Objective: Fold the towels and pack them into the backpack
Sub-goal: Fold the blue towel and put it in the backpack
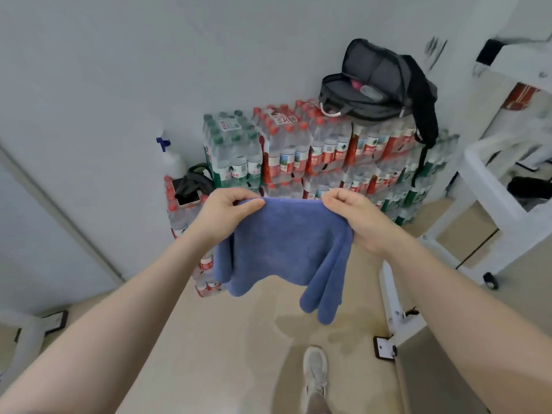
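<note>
— Both hands are pinching what? 
— Left hand (222,209) and right hand (351,210) are each gripping the top edge of the blue towel (283,252), mid-frame; it's hanging down, long axis running left to right. 
— And the backpack (379,82)? 
— It's sitting open on the water bottle packs (301,150), upper right, nearer the right hand, something pink showing inside.

storeroom: stacked bottled-water packs (313,153) against wall.
</note>
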### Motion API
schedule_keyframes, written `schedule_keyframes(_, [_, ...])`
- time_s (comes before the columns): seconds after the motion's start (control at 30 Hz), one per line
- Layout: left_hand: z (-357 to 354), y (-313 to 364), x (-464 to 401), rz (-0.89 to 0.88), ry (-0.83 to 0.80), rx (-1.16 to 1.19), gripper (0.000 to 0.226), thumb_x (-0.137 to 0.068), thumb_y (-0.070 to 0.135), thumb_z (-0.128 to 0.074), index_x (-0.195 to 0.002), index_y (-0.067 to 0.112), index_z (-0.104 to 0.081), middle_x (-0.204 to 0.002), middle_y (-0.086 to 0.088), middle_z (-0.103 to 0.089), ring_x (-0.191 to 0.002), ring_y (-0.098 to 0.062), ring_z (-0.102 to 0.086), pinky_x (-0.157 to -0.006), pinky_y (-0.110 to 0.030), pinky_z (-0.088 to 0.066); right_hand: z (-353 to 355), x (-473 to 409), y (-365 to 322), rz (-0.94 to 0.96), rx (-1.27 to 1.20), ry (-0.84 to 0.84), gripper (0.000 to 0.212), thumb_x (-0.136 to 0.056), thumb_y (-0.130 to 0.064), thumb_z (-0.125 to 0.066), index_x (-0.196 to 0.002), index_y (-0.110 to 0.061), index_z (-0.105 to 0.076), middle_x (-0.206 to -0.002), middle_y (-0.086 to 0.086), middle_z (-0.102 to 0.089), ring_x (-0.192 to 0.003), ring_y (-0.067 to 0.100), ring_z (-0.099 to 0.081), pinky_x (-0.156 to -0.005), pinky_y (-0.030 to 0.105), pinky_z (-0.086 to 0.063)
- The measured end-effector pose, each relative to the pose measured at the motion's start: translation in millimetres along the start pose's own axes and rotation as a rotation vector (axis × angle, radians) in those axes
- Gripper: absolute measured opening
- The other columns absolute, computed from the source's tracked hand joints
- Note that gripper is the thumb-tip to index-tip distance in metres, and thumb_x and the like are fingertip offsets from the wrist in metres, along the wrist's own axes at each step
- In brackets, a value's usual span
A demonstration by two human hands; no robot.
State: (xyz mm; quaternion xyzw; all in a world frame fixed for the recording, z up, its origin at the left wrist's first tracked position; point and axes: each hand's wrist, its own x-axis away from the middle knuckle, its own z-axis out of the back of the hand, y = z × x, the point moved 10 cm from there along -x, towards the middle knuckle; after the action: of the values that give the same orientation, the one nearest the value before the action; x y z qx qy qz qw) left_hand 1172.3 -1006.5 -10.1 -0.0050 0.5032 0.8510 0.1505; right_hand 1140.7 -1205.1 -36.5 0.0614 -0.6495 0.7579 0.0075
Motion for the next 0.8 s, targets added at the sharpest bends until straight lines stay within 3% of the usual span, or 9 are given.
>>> schedule_keyframes(0.07, [-7.3, 0.1, -43.6, 0.016, 0.028, 0.010, 0.015, -0.087, 0.017, -0.060, -0.077, 0.022, -0.069, -0.079, 0.015, -0.066, -0.068, 0.016, -0.054, -0.065, 0.000, -0.040, 12.0, -39.6, -0.2, -0.072, 0.006, -0.147, 0.020, -0.092, -0.015, -0.055, -0.072, -0.018, -0.057, -0.060, -0.010, -0.060, -0.053, 0.006, -0.056, -0.046, 0.016, -0.044])
schedule_keyframes(0.13, [-13.6, 3.2, -86.3, 0.034, 0.063, 0.033, 0.015, -0.088, 0.018, -0.059, -0.078, 0.022, -0.069, -0.080, 0.016, -0.065, -0.069, 0.015, -0.054, -0.066, -0.001, -0.040, 29.4, -82.1, -3.2, -0.082, 0.184, -0.207, 0.011, -0.088, -0.014, -0.061, -0.078, -0.018, -0.061, -0.073, -0.006, -0.067, -0.066, 0.011, -0.064, -0.057, 0.021, -0.049])
schedule_keyframes(0.23, [-18.5, 1.9, -143.1, 0.070, 0.117, 0.074, 0.018, -0.089, 0.020, -0.059, -0.075, 0.027, -0.066, -0.078, 0.019, -0.064, -0.071, 0.011, -0.056, -0.065, -0.003, -0.040, 60.4, -151.5, -6.4, -0.025, 0.323, -0.150, 0.010, -0.089, -0.014, -0.059, -0.082, -0.020, -0.063, -0.085, -0.006, -0.066, -0.078, 0.009, -0.062, -0.065, 0.021, -0.047])
schedule_keyframes(0.43, [-11.4, -41.8, -210.0, 0.184, 0.184, 0.067, 0.017, -0.089, 0.017, -0.059, -0.075, 0.024, -0.066, -0.080, 0.011, -0.065, -0.077, -0.001, -0.057, -0.073, -0.017, -0.042, 82.0, -258.6, 14.2, 0.072, 0.833, -0.155, 0.011, -0.094, -0.021, -0.050, -0.095, -0.013, -0.058, -0.085, -0.003, -0.056, -0.075, 0.013, -0.050, -0.056, 0.022, -0.033])
schedule_keyframes(0.53, [4.4, -66.5, -236.0, 0.231, 0.274, -0.004, 0.010, -0.088, 0.019, -0.060, -0.080, 0.020, -0.065, -0.084, 0.005, -0.063, -0.081, -0.008, -0.056, -0.075, -0.019, -0.039, 85.0, -303.0, 18.6, 0.063, 0.847, -0.157, 0.014, -0.096, -0.018, -0.044, -0.089, -0.010, -0.053, -0.081, 0.002, -0.055, -0.076, 0.021, -0.050, -0.057, 0.026, -0.034])
schedule_keyframes(0.7, [36.6, -88.3, -299.6, 0.239, 0.370, -0.059, 0.014, -0.088, 0.020, -0.060, -0.075, 0.017, -0.064, -0.072, 0.008, -0.060, -0.071, -0.006, -0.052, -0.067, -0.015, -0.040, 92.1, -378.2, -30.8, 0.210, 0.739, 0.015, 0.018, -0.097, -0.016, -0.041, -0.102, -0.011, -0.057, -0.086, 0.005, -0.058, -0.078, 0.024, -0.054, -0.060, 0.033, -0.040])
schedule_keyframes(0.8, [64.4, -85.6, -347.6, 0.159, 0.351, -0.457, 0.024, -0.090, 0.025, -0.056, -0.074, 0.007, -0.059, -0.068, 0.001, -0.052, -0.071, -0.021, -0.050, -0.062, -0.030, -0.039, 93.5, -415.7, -84.4, 0.366, 0.802, 0.147, 0.018, -0.093, -0.016, -0.048, -0.105, -0.011, -0.062, -0.083, 0.000, -0.058, -0.077, 0.018, -0.051, -0.061, 0.028, -0.034])
